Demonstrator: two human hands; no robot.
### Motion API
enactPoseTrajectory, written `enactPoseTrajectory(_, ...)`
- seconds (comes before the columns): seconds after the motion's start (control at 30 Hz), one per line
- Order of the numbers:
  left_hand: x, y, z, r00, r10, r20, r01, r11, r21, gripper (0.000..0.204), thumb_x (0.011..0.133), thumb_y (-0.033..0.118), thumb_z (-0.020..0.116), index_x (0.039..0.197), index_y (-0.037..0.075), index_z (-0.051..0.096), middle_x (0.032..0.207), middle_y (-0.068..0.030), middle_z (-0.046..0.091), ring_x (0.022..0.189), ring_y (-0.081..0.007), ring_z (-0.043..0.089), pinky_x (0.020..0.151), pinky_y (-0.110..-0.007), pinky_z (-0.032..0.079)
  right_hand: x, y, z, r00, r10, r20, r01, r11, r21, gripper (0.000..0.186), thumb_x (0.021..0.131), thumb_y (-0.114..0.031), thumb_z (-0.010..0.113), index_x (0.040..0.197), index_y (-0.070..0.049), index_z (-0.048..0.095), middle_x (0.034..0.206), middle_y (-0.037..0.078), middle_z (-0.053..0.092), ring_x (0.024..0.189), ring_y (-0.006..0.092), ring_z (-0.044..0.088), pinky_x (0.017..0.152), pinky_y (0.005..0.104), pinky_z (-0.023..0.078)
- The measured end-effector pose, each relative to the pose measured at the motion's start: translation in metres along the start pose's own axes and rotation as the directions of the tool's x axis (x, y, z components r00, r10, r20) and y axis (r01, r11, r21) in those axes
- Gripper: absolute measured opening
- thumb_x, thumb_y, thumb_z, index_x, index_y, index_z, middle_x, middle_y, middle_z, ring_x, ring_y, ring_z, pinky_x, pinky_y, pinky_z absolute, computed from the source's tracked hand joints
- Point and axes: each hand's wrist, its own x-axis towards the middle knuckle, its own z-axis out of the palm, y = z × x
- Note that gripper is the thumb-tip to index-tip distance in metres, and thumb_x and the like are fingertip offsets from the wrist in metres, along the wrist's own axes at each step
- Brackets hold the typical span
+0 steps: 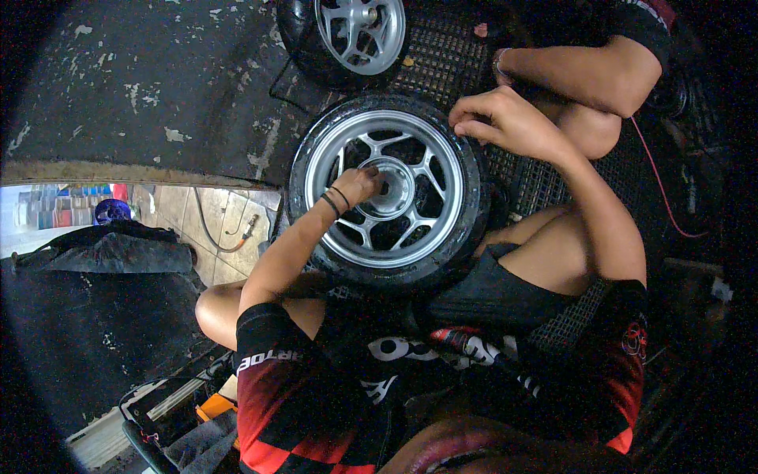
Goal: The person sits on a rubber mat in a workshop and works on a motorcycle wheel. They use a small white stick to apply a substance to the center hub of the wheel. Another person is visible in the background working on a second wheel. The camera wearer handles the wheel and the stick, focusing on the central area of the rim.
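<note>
A motorcycle-style wheel lies flat in front of me, its silver spoked rim [456,186] set in a wet-looking black tyre [474,213]. My left hand [357,186], with dark bands at the wrist, reaches over the rim to the central hub [403,189]. Its darkened fingers are bent together at the hub's opening, and whatever they pinch there is hidden. My right hand [505,118] is at the tyre's upper right edge. Its fingers curve loosely with the thumb apart from them, and nothing shows between them.
A second wheel [347,47] rests beyond mine. Another person's bent arm [576,75] is at the upper right, by a black grid mat [442,59]. An air hose [217,241] lies on the tiles at left. A thin red cord [659,186] runs down on the right.
</note>
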Motion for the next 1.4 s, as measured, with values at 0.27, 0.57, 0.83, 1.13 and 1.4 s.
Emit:
enactPoseTrajectory(0.27,0.005,-0.001,-0.005,0.995,-0.003,0.098,0.008,0.999,-0.047,0.029,0.089,0.023,0.054,0.112,0.009,0.063,0.108,-0.0159,0.064,0.082,-0.0358,0.067,0.067,-0.046,0.056,0.0,-0.003,-0.001,1.0,0.002,0.002,-0.002,1.0,0.006,0.015,0.09,-0.012,0.062,0.095,0.002,0.064,0.079,0.012,0.068,0.061,0.0203,0.065,0.059,0.0325,0.052)
enactPoseTrajectory(0.57,0.008,-0.014,0.008,0.994,-0.022,0.104,0.03,0.997,-0.073,0.025,0.094,0.025,0.049,0.103,0.008,0.066,0.106,-0.0169,0.065,0.078,-0.0361,0.067,0.069,-0.045,0.055,0.0,-0.003,0.0,1.0,0.021,-0.001,-0.021,0.999,0.032,0.016,0.091,-0.013,0.061,0.095,0.002,0.063,0.078,0.011,0.068,0.06,0.0187,0.064,0.059,0.0318,0.052)
enactPoseTrajectory(0.83,0.005,-0.008,0.012,0.996,0.05,-0.077,-0.053,0.998,-0.031,0.021,0.088,0.018,0.052,0.102,0.008,0.065,0.096,-0.0154,0.065,0.071,-0.0351,0.066,0.058,-0.045,0.055,-0.001,0.0,0.004,1.0,0.003,-0.004,-0.003,0.999,0.044,0.015,0.091,-0.013,0.061,0.095,0.002,0.063,0.078,0.012,0.068,0.06,0.0193,0.064,0.058,0.0323,0.051)
enactPoseTrajectory(1.13,-0.006,-0.003,0.024,0.967,0.022,-0.253,-0.032,0.999,-0.034,0.021,0.086,0.021,0.056,0.104,0.011,0.062,0.088,-0.0127,0.064,0.066,-0.0328,0.066,0.053,-0.044,0.053,0.004,-0.008,0.003,0.999,0.037,0.021,-0.038,0.999,0.024,0.016,0.092,-0.014,0.062,0.095,0.001,0.065,0.079,0.011,0.069,0.062,0.0178,0.066,0.058,0.0311,0.052)
enactPoseTrajectory(1.4,-0.012,-0.004,0.044,0.914,-0.112,-0.391,0.019,0.972,-0.233,0.014,0.088,0.023,0.059,0.09,0.01,0.061,0.083,-0.0112,0.062,0.068,-0.0339,0.065,0.056,-0.045,0.054,0.048,0.05,0.003,0.959,0.272,0.078,-0.281,0.881,0.38,0.02,0.096,-0.019,0.059,0.097,0.001,0.064,0.088,0.007,0.069,0.08,0.0123,0.065,0.073,0.0279,0.054)
